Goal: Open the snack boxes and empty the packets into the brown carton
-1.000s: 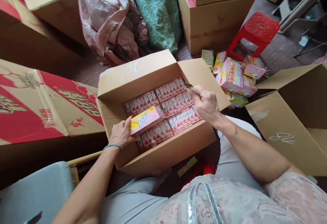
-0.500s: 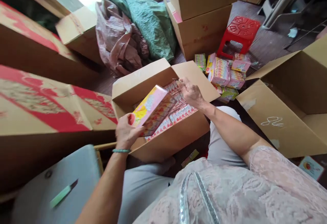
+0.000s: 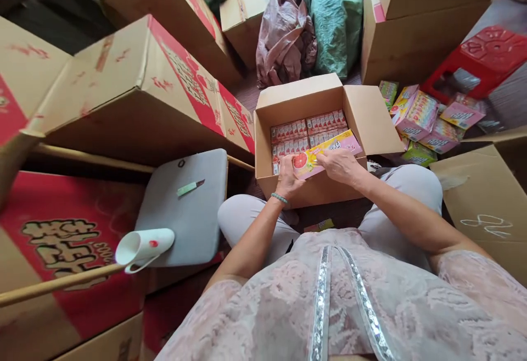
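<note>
My left hand (image 3: 289, 177) grips the left end of a long pink and yellow box (image 3: 335, 145) with a grapefruit picture. The box lies tilted above the front of an open cardboard carton (image 3: 319, 197). My right hand (image 3: 340, 166) is closed on the middle of the same box, its fingertips on the printed face and its thumb hidden. Inside the carton, rows of small red and white packs (image 3: 290, 130) stand side by side below the box.
Similar pink boxes (image 3: 415, 116) lie piled at the right by a red stool (image 3: 489, 48). A grey stool seat (image 3: 187, 215) at the left bears a knife (image 3: 190, 187) and a white mug (image 3: 154, 243). Another open carton (image 3: 480, 190) stands at the right; large cartons (image 3: 111, 83) line the left.
My right hand has come from the carton's far right side onto the box. The box has turned flatter, its printed face up. The view has swung left.
</note>
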`<state>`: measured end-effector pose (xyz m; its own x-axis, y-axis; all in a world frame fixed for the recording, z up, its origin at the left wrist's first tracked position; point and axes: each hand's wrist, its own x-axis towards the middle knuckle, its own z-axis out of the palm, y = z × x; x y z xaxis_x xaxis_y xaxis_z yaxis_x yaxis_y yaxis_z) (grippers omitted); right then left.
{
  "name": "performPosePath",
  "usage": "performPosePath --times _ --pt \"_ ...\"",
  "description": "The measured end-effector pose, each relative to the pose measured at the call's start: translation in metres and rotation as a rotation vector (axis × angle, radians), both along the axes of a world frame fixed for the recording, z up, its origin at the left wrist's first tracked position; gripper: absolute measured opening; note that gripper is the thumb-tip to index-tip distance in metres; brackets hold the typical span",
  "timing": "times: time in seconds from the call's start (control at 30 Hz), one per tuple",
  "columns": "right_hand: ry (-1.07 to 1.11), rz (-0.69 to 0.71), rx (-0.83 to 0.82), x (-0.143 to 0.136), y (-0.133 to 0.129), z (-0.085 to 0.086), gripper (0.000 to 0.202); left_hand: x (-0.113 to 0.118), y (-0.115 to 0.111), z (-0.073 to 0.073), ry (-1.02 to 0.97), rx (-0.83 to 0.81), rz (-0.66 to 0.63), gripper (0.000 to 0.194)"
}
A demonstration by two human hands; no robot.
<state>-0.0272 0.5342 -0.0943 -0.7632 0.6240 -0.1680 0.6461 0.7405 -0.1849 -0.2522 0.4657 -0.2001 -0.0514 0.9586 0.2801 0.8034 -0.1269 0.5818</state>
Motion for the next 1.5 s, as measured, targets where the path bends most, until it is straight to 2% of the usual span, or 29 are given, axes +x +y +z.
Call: performPosePath --times 0.13,0.27,0.53,0.63,0.87,1.07,1.23,1.33,1.5 --pt "-0.097 0.062 0.033 -0.024 -0.010 0.010 0.040 0.003 -0.001 -0.009 0.001 0.070 -0.042 0.076" --pt "-0.213 0.121 0.046 -0.047 -0.019 0.019 0.039 0.010 0.003 -0.015 -0.020 0.113 -0.025 0.065" --pt "-0.434 0.107 0.121 -0.066 -0.030 0.042 0.040 0.020 0.005 -0.013 -0.086 0.108 -0.058 0.061" --pt "-0.476 0.084 0.144 -0.070 -0.029 0.043 0.038 0.020 0.006 -0.009 -0.115 0.108 -0.063 0.062" --pt "-0.528 0.112 0.177 -0.072 -0.025 0.032 0.040 0.020 0.005 0.003 -0.143 0.092 -0.090 0.056" --pt "-0.501 0.111 0.172 -0.045 -0.009 0.036 0.041 0.018 0.007 0.003 -0.136 0.075 -0.085 0.066" --pt "-0.620 -0.111 0.194 0.017 0.030 0.045 0.044 0.013 0.012 0.004 -0.165 0.061 -0.069 0.069" --pt "-0.647 -0.175 0.214 0.055 0.052 0.048 0.046 0.011 0.015 0.005 -0.163 0.043 -0.064 0.070" --pt "-0.597 -0.237 0.120 0.084 0.059 0.044 0.040 0.006 0.013 0.003 -0.137 0.046 -0.096 0.069"
